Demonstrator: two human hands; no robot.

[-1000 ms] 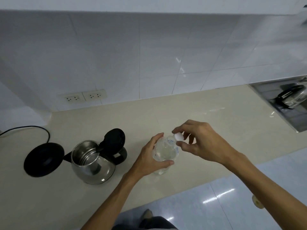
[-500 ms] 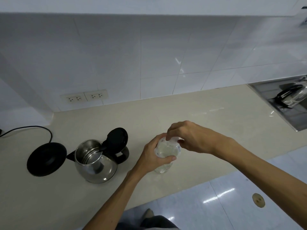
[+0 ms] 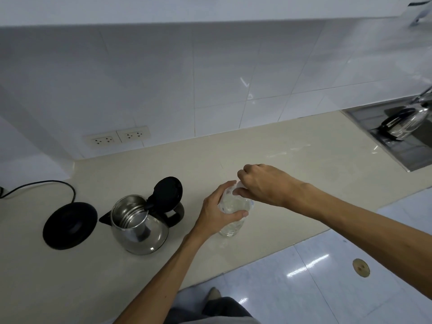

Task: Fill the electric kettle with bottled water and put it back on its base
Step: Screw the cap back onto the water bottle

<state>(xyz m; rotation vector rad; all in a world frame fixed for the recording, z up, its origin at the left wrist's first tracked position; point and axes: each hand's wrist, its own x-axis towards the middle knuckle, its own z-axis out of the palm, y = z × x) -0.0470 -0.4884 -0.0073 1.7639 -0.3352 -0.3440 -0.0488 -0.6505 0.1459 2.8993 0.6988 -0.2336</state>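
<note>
A clear plastic water bottle (image 3: 231, 226) stands upright on the beige counter (image 3: 268, 155). My left hand (image 3: 216, 213) grips its body. My right hand (image 3: 261, 183) is closed over the bottle's top, covering the white cap (image 3: 239, 185), of which only an edge shows. To the left stands the steel electric kettle (image 3: 138, 228) with its black lid (image 3: 168, 191) flipped up and open. The round black base (image 3: 70, 225) lies on the counter left of the kettle, apart from it, with its cord (image 3: 46, 183) running off to the left.
Two wall sockets (image 3: 118, 137) sit on the tiled wall behind the kettle. A steel sink (image 3: 392, 146) holding a second kettle (image 3: 402, 125) is at the far right. The counter's front edge runs diagonally below the bottle, with glossy floor tiles beyond.
My right hand held the white cap just off the bottle's mouth a second ago; it has since come down and closed over the bottle's top. The left hand has kept its grip.
</note>
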